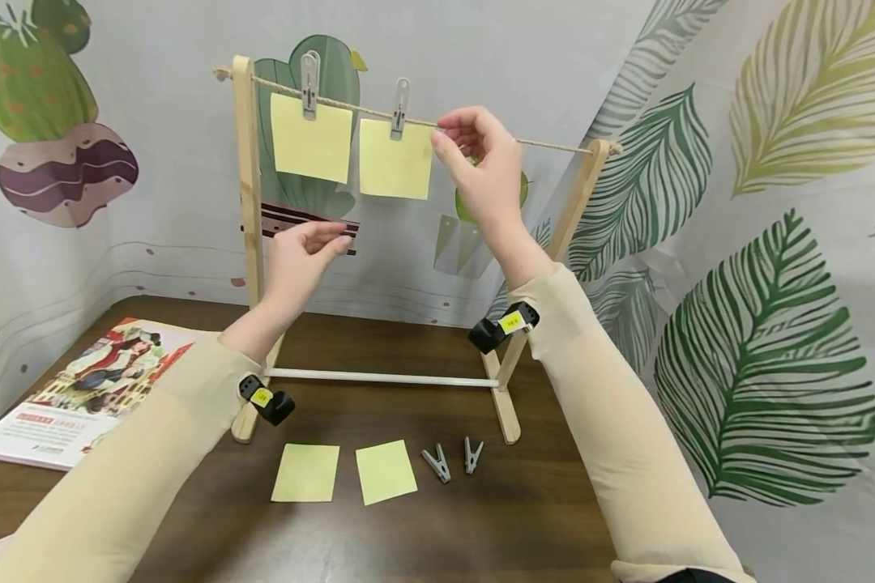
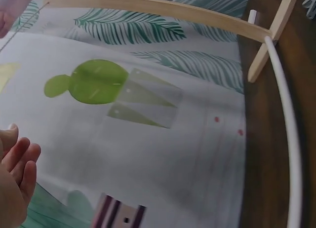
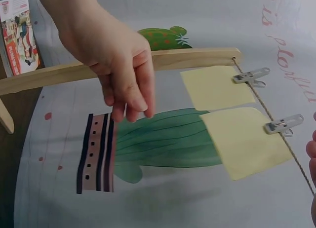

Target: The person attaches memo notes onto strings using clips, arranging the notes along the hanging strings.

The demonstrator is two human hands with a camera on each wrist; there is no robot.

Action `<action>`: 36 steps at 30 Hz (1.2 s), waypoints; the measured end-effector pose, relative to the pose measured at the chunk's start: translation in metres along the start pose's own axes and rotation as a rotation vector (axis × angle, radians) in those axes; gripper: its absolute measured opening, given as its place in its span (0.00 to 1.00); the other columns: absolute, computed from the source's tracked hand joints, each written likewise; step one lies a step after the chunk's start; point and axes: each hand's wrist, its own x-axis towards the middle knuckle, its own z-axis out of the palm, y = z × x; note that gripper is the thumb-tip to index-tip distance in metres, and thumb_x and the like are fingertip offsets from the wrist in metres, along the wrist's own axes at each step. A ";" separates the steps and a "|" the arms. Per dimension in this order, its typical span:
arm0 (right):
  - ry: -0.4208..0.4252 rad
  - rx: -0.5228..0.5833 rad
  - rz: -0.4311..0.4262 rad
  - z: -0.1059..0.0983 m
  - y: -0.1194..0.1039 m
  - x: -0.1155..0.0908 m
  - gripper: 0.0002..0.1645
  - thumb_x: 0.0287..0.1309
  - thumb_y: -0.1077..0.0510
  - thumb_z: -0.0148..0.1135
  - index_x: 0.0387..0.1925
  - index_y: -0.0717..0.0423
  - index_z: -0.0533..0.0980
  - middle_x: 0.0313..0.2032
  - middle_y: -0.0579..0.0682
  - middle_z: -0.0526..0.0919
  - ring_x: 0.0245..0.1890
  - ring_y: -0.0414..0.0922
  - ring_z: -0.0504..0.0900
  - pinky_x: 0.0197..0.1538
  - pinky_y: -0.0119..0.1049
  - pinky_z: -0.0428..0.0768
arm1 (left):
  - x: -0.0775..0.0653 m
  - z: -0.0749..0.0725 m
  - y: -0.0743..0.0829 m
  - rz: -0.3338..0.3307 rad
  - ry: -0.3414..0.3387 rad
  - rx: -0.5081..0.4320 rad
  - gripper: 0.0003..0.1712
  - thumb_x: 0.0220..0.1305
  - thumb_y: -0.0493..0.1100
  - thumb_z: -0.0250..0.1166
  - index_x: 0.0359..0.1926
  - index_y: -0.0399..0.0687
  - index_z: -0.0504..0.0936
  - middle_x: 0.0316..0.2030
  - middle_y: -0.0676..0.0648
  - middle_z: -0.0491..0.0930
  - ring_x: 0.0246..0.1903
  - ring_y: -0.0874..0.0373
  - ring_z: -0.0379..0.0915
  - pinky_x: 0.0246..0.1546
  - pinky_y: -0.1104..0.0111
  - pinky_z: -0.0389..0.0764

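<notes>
Two yellow sticky notes hang from a rope (image 1: 554, 146) strung across a wooden frame. A grey clothespin (image 1: 309, 85) grips the left note (image 1: 310, 142); another clothespin (image 1: 399, 109) grips the right note (image 1: 394, 166). My right hand (image 1: 484, 158) is raised at the rope, beside the right note's upper corner, thumb and forefinger close together; whether it touches the rope is unclear. Below the left note hovers my left hand (image 1: 302, 263), fingers loosely bent, holding nothing. On the table lie two more sticky notes (image 1: 306, 473) (image 1: 386, 472) and two clothespins (image 1: 437, 464) (image 1: 472, 455).
The frame's left post (image 1: 249, 178) and right post (image 1: 579, 202) stand on wooden feet, joined low down by a white rod (image 1: 379, 377). A magazine (image 1: 95, 389) lies at the table's left. Behind hangs a cloth printed with cacti and leaves.
</notes>
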 end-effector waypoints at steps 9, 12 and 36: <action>-0.055 -0.048 0.013 0.005 0.028 -0.030 0.11 0.58 0.62 0.66 0.40 0.66 0.80 0.36 0.56 0.83 0.33 0.36 0.77 0.43 0.27 0.76 | -0.033 0.011 -0.026 0.085 -0.009 0.040 0.15 0.64 0.43 0.67 0.47 0.39 0.85 0.40 0.40 0.88 0.31 0.84 0.73 0.32 0.84 0.72; -0.073 -0.040 0.043 0.006 0.039 -0.044 0.11 0.58 0.62 0.67 0.40 0.66 0.79 0.37 0.57 0.83 0.33 0.36 0.77 0.43 0.27 0.75 | -0.045 0.014 -0.032 0.073 -0.022 0.034 0.14 0.63 0.42 0.68 0.47 0.39 0.86 0.40 0.40 0.88 0.32 0.82 0.74 0.32 0.85 0.72; -0.130 -0.104 0.289 -0.003 0.106 -0.167 0.13 0.57 0.59 0.69 0.39 0.64 0.80 0.38 0.59 0.85 0.38 0.52 0.83 0.46 0.44 0.82 | -0.113 0.019 -0.098 -0.148 -0.110 0.133 0.14 0.64 0.42 0.67 0.47 0.37 0.85 0.40 0.39 0.87 0.38 0.51 0.83 0.33 0.79 0.75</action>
